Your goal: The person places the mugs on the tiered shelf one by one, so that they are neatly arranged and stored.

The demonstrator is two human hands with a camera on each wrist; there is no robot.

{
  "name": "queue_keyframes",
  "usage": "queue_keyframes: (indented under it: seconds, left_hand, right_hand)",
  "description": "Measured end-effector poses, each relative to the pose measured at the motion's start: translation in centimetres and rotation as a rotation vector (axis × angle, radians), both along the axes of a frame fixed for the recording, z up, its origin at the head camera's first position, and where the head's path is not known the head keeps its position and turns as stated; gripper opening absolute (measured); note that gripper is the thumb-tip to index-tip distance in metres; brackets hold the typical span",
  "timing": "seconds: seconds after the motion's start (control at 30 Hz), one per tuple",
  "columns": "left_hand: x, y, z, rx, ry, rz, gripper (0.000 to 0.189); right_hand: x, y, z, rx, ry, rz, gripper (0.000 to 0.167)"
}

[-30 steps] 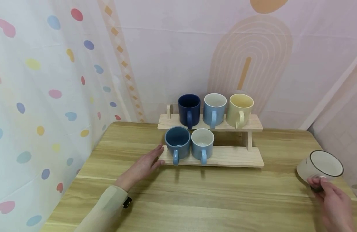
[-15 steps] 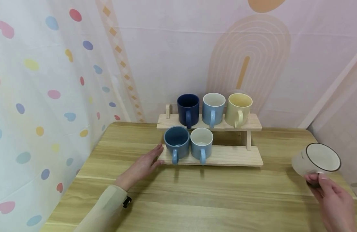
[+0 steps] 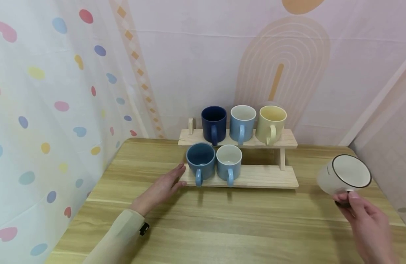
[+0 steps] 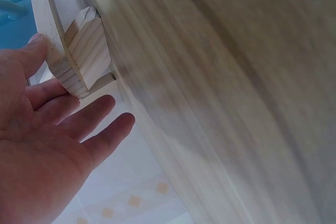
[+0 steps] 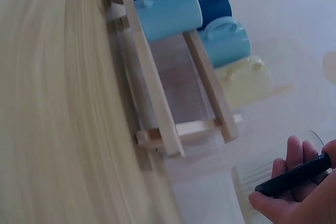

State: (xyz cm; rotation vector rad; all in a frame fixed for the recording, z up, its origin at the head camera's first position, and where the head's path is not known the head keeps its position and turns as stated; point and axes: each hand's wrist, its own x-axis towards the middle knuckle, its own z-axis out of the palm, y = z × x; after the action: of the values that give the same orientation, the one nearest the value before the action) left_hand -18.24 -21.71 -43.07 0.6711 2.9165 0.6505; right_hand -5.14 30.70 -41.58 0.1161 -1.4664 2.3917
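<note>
My right hand grips the dark handle of a white mug with a black rim. The mug is tilted slightly toward me, over the table at the right of the wooden rack. At the rack's left end, my left hand touches the lower shelf with thumb and fingertips, its ring and little fingers extended beyond the board in the left wrist view. On that shelf stand a dark teal-blue mug and a light blue mug with white inside, handles facing me.
The rack's upper shelf bears a navy mug, a light blue mug and a pale yellow mug. Bare board shows right of the lower mugs. Patterned curtains hang behind and beside the wooden table.
My right hand has lifted the white mug and carried it leftward, closer to the rack, and a little farther from me. My left hand stays at the rack's left end.
</note>
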Motion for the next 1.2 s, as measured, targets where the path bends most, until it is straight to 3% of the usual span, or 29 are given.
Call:
queue_keyframes:
  seconds: [0.53,1.2]
  left_hand:
    - [-0.1,-0.1,-0.1,-0.009,0.006,-0.001,0.064]
    - [-0.1,0.0,-0.1,0.0,0.011,-0.002,0.064]
  right_hand:
    - [-0.2,-2.9,1.1,0.071,0.018,0.049,0.029]
    - [-0.9,-6.7,2.2,0.259,-0.016,0.067,0.026]
